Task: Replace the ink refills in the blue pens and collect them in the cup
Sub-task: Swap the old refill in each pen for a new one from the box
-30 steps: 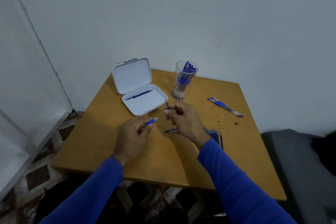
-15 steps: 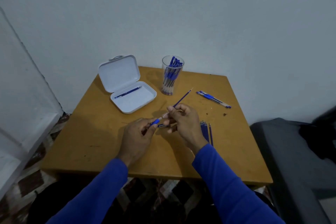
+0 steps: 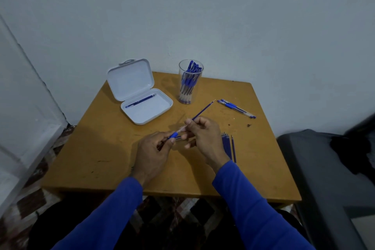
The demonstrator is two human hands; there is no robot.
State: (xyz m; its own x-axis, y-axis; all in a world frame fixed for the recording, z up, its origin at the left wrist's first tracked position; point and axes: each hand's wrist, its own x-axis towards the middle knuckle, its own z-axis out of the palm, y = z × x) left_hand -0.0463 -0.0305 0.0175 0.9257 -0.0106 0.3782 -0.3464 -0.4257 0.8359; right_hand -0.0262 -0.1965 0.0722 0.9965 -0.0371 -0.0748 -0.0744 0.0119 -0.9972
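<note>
Left hand (image 3: pixel 151 151) pinching pen barrel (image 3: pixel 174 135), right hand (image 3: pixel 205 134) pinching refill (image 3: pixel 203 111) angled toward one o'clock — risky: thin refill could flex, slip, roll off bench (image 3: pixel 113 154).

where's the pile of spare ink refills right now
In the head view, the spare refills lie on the wooden table, just right of the right hand, nearer than the two loose pens.

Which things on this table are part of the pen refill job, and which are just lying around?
Part of the job:
left hand gripping pen
right hand pinching refill
cup
spare refills
loose pens

Just lying about:
open white case, one pen inside
dark crumbs
</note>
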